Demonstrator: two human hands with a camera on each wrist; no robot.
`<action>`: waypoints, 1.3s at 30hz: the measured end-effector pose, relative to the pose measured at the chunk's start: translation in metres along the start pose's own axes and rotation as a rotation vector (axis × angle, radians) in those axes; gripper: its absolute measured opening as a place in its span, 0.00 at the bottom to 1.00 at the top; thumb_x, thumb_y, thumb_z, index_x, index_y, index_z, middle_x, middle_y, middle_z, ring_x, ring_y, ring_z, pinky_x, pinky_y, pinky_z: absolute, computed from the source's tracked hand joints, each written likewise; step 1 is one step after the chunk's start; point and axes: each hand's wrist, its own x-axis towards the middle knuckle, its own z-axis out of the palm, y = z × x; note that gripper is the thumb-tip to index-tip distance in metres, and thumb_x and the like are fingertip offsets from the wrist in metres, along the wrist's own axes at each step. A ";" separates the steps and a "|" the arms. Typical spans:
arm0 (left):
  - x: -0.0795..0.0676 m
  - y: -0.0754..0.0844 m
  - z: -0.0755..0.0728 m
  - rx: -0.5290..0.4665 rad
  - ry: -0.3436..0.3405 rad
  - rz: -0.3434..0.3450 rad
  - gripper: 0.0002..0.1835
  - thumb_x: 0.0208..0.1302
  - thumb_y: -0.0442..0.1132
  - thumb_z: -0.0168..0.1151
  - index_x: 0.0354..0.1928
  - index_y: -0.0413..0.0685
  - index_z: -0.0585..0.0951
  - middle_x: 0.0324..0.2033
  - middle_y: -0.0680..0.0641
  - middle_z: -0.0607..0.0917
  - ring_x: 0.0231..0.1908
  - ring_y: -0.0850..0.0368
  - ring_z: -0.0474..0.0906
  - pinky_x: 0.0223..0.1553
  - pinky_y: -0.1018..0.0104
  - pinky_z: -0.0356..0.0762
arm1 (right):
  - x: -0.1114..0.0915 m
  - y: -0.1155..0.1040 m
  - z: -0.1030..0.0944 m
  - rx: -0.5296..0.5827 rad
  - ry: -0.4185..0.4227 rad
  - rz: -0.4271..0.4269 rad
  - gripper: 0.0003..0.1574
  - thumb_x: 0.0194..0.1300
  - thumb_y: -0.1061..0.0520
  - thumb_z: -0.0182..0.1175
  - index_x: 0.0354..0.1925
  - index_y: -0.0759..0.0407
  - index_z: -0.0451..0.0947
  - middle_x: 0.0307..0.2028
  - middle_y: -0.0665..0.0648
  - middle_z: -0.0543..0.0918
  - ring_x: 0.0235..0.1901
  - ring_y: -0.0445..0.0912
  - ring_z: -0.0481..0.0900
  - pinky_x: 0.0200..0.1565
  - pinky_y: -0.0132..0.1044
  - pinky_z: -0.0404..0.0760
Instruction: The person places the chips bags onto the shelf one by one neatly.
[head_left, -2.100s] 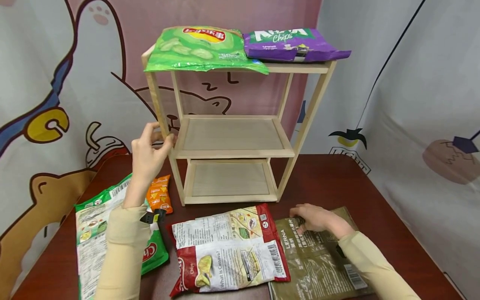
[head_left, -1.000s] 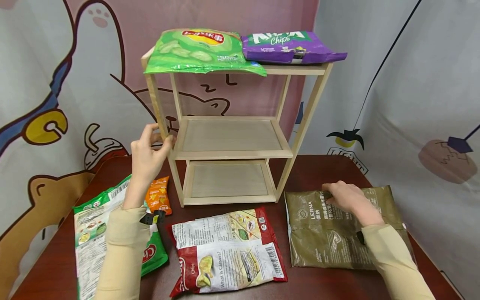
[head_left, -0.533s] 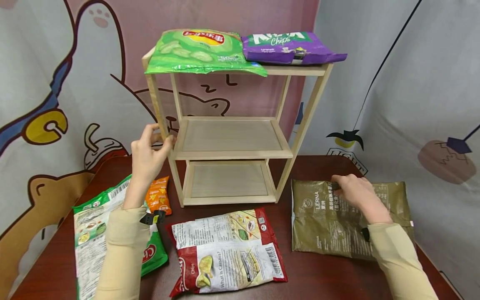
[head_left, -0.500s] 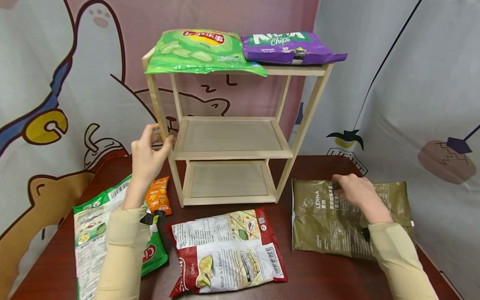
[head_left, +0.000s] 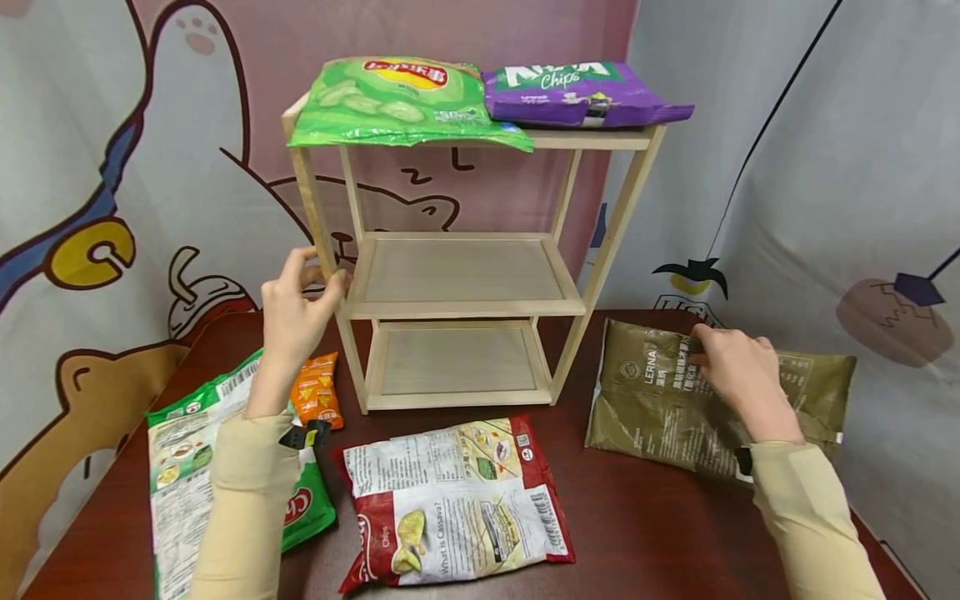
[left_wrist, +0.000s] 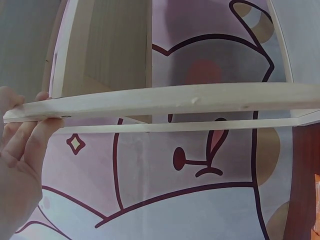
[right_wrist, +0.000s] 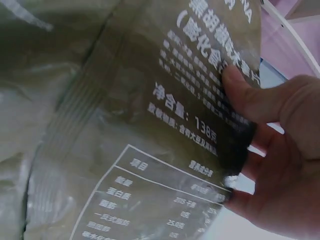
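My left hand [head_left: 296, 312] grips the left front post of a pale wooden shelf [head_left: 468, 309], thumb and fingers wrapped about it; the left wrist view shows the fingers [left_wrist: 42, 142] curled round the wood. At the right, my right hand [head_left: 742, 371] pinches the far edge of an olive-brown LERNA chip bag [head_left: 652, 417]. Its thumb lies on the printed face and the fingers go behind, as the right wrist view shows [right_wrist: 280, 105]. The bag's far edge is tipped up, its back panel of text towards me.
A green chip bag [head_left: 405, 100] and a purple chip bag [head_left: 585, 96] lie on the shelf's top. On the dark red table [head_left: 630, 533] are a red-and-white chip bag [head_left: 457, 500], a green-and-white bag [head_left: 183, 475] and a small orange packet [head_left: 318, 390]. Printed curtains stand behind.
My right hand has moved the olive-brown bag from beside the red-and-white bag to the right and away from me, and its far edge has come up. The left hand stays on the post.
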 end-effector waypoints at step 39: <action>0.000 0.000 0.001 0.025 0.010 0.002 0.15 0.60 0.32 0.61 0.48 0.35 0.77 0.29 0.36 0.88 0.21 0.94 0.66 0.21 0.87 0.62 | -0.015 -0.026 0.023 0.062 0.589 0.069 0.02 0.52 0.68 0.54 0.27 0.67 0.70 0.18 0.67 0.75 0.16 0.68 0.69 0.13 0.58 0.60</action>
